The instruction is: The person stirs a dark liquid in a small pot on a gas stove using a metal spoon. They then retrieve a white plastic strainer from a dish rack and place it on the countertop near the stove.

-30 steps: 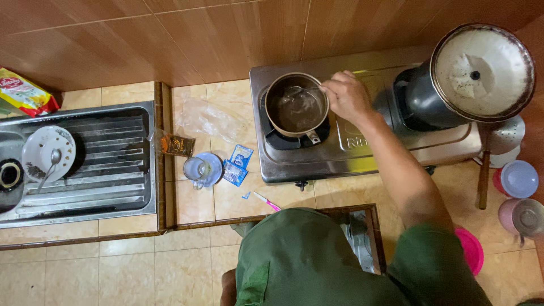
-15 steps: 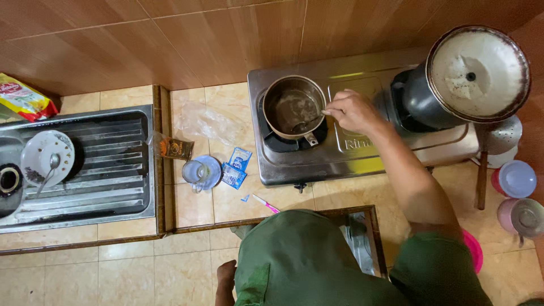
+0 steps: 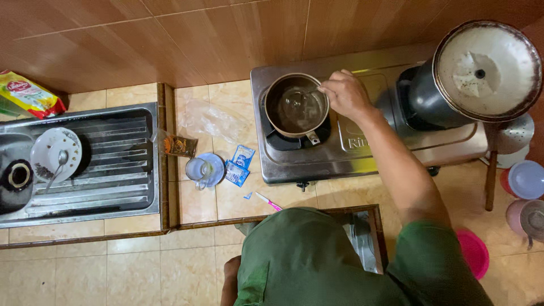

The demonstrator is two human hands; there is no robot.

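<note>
Stirring is what the scene shows: a small pot of dark liquid sits on the left burner of a steel stove, its short handle pointing toward the person. The right hand is at the pot's right rim, fingers curled shut around the end of a thin spoon whose bowl dips into the liquid. The left hand is low beside the green shirt, only its edge showing, so I cannot tell whether its fingers are open or closed.

On the right burner stands a big dark pot under a pale round lid. Left of the stove, on the tiled counter, lie a glass on a small blue lid, torn blue sachets, a brown sachet and a pink-handled toothbrush. Further left is a steel sink with a white plate and spoon on its drainer, and a yellow-red packet behind it. At the far right are a ladle, plastic cups and a pink bowl
</note>
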